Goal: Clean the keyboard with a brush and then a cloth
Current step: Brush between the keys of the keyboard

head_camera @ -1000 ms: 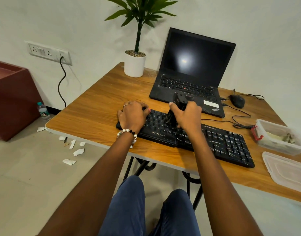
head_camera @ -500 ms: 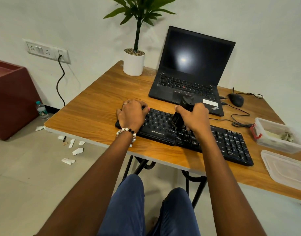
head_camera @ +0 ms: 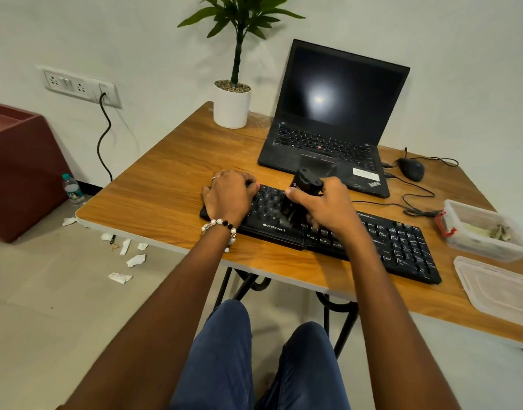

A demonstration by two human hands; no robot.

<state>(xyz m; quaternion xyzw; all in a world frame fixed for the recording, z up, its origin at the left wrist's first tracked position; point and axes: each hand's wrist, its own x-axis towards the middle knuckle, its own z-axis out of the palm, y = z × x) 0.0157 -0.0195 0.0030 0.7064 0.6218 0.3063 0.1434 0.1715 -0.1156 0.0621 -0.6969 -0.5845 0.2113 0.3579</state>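
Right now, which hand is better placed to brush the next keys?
Right. The right hand already grips the brush with its bristles on the keyboard, while the left hand steadies the keyboard's left end.

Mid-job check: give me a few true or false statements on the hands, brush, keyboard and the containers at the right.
1. The right hand grips the brush over the keyboard. True.
2. The left hand is lifted off the keyboard. False: it rests on the keyboard's left end.
3. The laptop screen is dark. True.
4. The plastic box has its lid on. False: the lid lies on the table beside it.
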